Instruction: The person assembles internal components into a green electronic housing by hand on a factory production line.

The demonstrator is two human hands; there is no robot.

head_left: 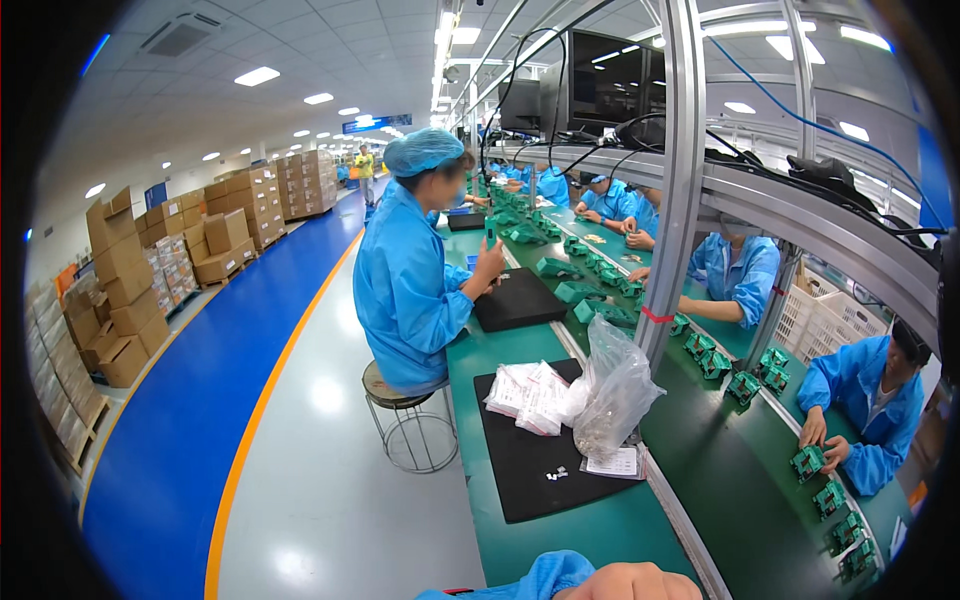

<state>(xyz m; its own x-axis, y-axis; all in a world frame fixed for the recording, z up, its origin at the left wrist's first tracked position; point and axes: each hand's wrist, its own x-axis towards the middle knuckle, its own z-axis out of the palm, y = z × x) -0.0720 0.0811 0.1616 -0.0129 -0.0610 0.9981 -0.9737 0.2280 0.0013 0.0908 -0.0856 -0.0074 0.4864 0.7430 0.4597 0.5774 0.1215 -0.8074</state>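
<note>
At the lower edge my left hand (632, 583) shows only its knuckles, curled into a closed shape at the end of a blue sleeve (535, 577). The picture's edge cuts off its fingertips and whatever they may hold. My right hand is out of sight. Beyond the left hand, a black mat (515, 490) lies on the green bench. On it rest several small white packets (530, 395) with printing, next to a crumpled clear plastic bag (615, 385) of small parts. A few tiny pale pieces (557, 473) lie loose near the mat's middle, and a paper slip (612, 462) sits under the bag.
Green assemblies (745, 387) line the green conveyor (720, 480). A metal post (675, 180) rises beside the bag. One co-worker (410, 270) sits on a stool (425, 430) ahead; another (870, 410) handles an assembly across the line. Cartons (130, 270) stand left.
</note>
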